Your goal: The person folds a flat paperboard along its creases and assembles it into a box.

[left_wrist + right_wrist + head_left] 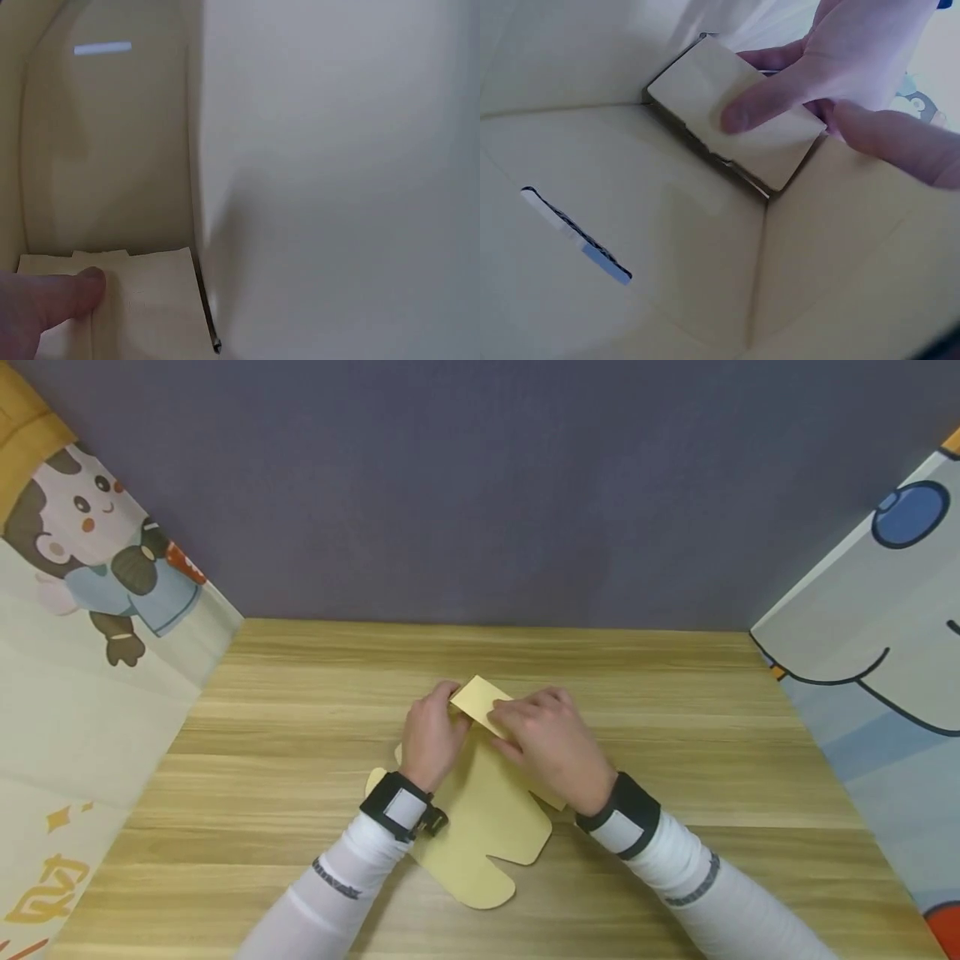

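- The pale yellow cardboard box with rounded flaps (487, 810) sat mid-table, well apart from the side and far edges of the wood-grained brown table (712, 710), with wide margins left and right.
- Its flaps pointed toward the person; its long axis ran roughly front to back.
- The left hand (435, 735) pinched its far end, thumb inside; the right hand (558, 752) gripped that end's edge, fingers bent.

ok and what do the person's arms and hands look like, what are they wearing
The left sleeve and right sleeve are white, each with a dark grey band. The left wrist strap and right wrist strap are black, each with a pale rectangular patch; a small black device sits on the left strap. The left hand and right hand wear no gloves.
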Demonstrator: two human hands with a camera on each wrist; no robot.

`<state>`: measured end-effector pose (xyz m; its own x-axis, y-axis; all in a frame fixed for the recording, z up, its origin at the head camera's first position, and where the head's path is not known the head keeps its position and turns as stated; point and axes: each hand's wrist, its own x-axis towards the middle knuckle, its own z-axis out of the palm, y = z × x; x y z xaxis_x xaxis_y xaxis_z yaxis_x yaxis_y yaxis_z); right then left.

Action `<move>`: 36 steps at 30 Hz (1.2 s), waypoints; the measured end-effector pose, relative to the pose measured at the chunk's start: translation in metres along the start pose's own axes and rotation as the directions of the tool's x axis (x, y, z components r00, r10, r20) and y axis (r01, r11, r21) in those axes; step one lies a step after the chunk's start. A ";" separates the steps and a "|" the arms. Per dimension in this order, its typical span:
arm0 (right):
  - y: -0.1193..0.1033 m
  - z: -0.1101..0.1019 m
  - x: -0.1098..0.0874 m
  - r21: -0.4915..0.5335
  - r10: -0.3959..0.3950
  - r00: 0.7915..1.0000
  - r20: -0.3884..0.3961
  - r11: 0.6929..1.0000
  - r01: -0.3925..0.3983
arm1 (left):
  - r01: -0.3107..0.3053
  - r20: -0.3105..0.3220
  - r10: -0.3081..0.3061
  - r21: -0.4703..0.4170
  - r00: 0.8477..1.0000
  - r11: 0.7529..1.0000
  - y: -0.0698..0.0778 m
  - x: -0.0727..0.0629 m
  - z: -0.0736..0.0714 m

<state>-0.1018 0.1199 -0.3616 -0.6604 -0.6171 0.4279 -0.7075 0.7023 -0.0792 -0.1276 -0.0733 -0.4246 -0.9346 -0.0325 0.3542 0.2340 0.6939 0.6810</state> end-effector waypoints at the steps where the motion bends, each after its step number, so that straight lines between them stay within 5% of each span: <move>1: -0.001 0.000 0.000 -0.004 -0.001 1.000 0.001 1.000 0.001 | -0.006 0.005 0.006 0.024 1.000 1.000 0.000 0.002 0.000; 10: -0.006 -0.001 0.000 -0.020 0.004 1.000 0.021 1.000 -0.003 | -0.039 0.019 0.036 0.200 0.999 0.979 -0.001 0.016 -0.002; 36: -0.001 -0.001 -0.006 -0.033 0.006 1.000 0.008 0.999 -0.005 | -0.007 -0.013 0.010 0.220 1.000 0.975 0.001 0.015 -0.003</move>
<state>-0.0965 0.1233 -0.3630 -0.6664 -0.6162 0.4198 -0.6953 0.7169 -0.0515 -0.1405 -0.0749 -0.4170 -0.9285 -0.0350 0.3697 0.1758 0.8354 0.5208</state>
